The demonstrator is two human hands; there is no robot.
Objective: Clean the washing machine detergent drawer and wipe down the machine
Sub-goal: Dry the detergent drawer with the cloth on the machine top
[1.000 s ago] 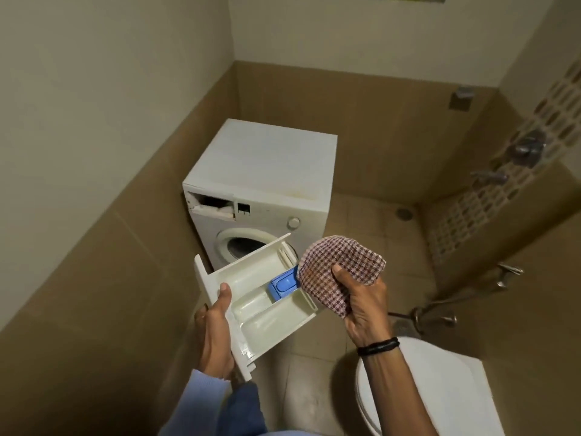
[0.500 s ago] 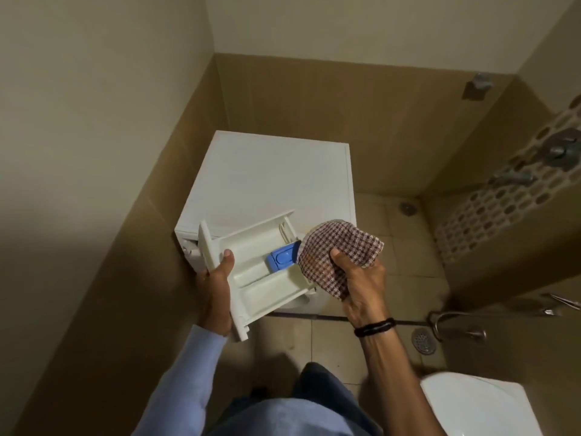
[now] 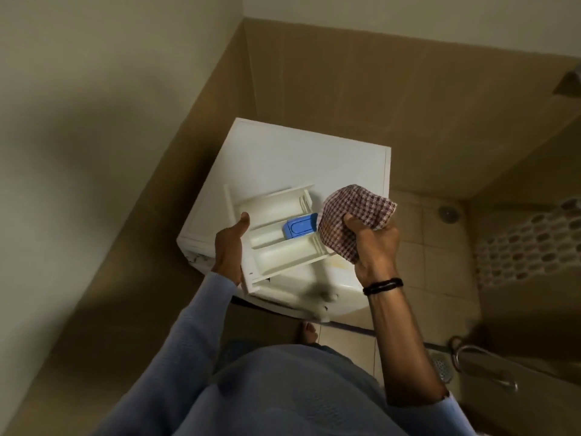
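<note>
Centre of frame: white plastic detergent drawer (image 3: 276, 234) with three long compartments, out of its slot, held over the top of the white front-loading washing machine (image 3: 298, 158).

Left hand (image 3: 228, 250) grips the drawer at its left end, beside the flat front panel. The thumb is hooked over the near compartment wall and the fingers are curled under the body, hidden from view. The drawer extends right and slightly up from this grip.

Blue plastic insert (image 3: 300, 226) sits in the middle compartment toward the drawer's right end.

Right hand (image 3: 375, 247), right of centre, is closed tightly around a bunched red-and-white checked cloth (image 3: 352, 212). The cloth covers the drawer's right-hand end and lies just beside the blue insert; actual contact with the insert cannot be told.

A black band (image 3: 383, 286) sits on the right wrist and a light blue sleeve (image 3: 195, 325) covers the left arm.

Round floor drain (image 3: 448, 212) lies on the tiled floor at right, well apart from the machine.
</note>
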